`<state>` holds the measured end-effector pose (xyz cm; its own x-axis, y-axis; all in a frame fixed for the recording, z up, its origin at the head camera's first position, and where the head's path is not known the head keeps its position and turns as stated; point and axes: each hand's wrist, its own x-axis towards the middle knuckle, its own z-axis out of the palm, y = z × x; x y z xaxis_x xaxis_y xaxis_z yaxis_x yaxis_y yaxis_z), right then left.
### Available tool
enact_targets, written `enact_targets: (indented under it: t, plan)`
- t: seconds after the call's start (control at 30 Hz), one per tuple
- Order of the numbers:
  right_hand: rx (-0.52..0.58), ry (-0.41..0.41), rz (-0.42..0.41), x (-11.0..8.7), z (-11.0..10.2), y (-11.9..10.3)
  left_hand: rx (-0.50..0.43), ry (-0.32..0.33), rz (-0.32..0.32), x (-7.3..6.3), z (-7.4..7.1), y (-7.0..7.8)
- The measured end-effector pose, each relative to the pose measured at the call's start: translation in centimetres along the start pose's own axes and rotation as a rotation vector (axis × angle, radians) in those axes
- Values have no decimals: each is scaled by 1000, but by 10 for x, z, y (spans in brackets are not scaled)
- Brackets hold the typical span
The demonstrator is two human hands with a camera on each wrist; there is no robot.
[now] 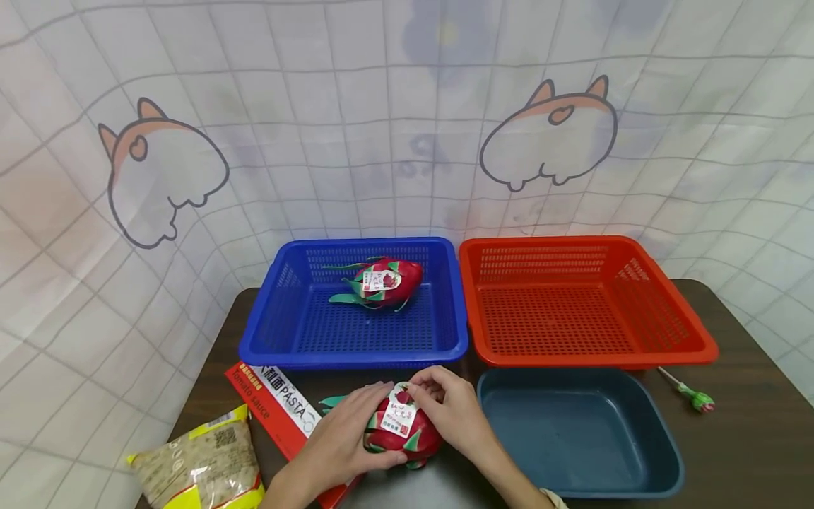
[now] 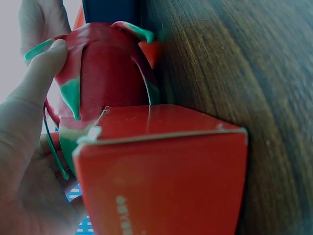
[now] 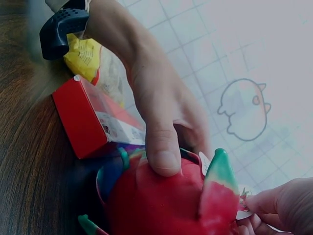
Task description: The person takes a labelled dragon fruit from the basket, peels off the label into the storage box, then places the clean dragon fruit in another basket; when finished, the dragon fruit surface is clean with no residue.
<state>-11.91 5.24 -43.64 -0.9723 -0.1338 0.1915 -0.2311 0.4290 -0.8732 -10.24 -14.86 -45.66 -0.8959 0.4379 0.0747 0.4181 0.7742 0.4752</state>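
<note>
A red dragon fruit with green-tipped scales, apparently a model, is between both hands in front of the blue basket. The left hand grips it from the left side, thumb at the near side and fingers over the far side. A white printed label lies on its upper face. At the label's top edge, the right hand pinches with thumb and forefinger; the right wrist view shows its fingertips on the label. The left thumb presses the fruit's skin in the left wrist view. The fruit's underside is hidden.
A second dragon fruit lies in the blue basket. To its right stand a red basket and a dark blue tray. A red pasta box and a yellow-edged bag lie left. A rose-like flower lies right.
</note>
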Motion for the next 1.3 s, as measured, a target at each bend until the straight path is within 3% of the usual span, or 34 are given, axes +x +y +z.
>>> enact_targets:
  t: [0.73, 1.3]
  plan:
    - [116, -57, 120, 3, -3, 0, 21, 9, 5, 0, 1, 1]
    - [148, -72, 157, 1, 0, 0, 23, 24, 3, -2, 4, 1]
